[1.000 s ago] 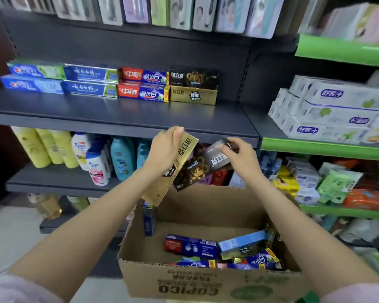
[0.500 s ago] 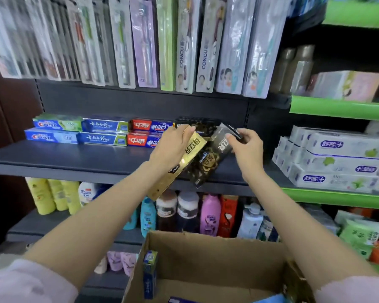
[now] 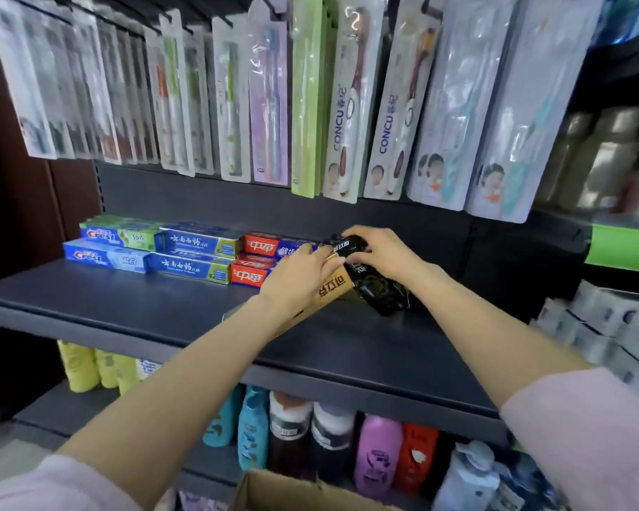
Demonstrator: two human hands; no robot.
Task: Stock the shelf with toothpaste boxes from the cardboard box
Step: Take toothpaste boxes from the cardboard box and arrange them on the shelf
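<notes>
My left hand [image 3: 299, 276] grips a gold toothpaste box [image 3: 331, 291], held slanted low over the dark shelf [image 3: 126, 300]. My right hand [image 3: 379, 252] holds a black toothpaste box [image 3: 375, 289] right beside it, at the right end of the row. Along the shelf's back stand stacked Crest boxes [image 3: 107, 248], blue boxes [image 3: 194, 254] and red boxes [image 3: 257, 260]. Only the top rim of the cardboard box [image 3: 292, 490] shows at the bottom edge. My hands hide the boxes stacked behind them.
Toothbrush packs [image 3: 347, 105] hang just above the shelf. Bottles [image 3: 299, 437] fill the shelf below, yellow ones [image 3: 89, 366] at left. White boxed goods [image 3: 605, 326] sit on the neighbouring green-edged shelf [image 3: 624, 248] to the right.
Both hands rose from above the cardboard box and went forward to the shelf, carrying the gold and black boxes to the right end of the row. The view tilted upward.
</notes>
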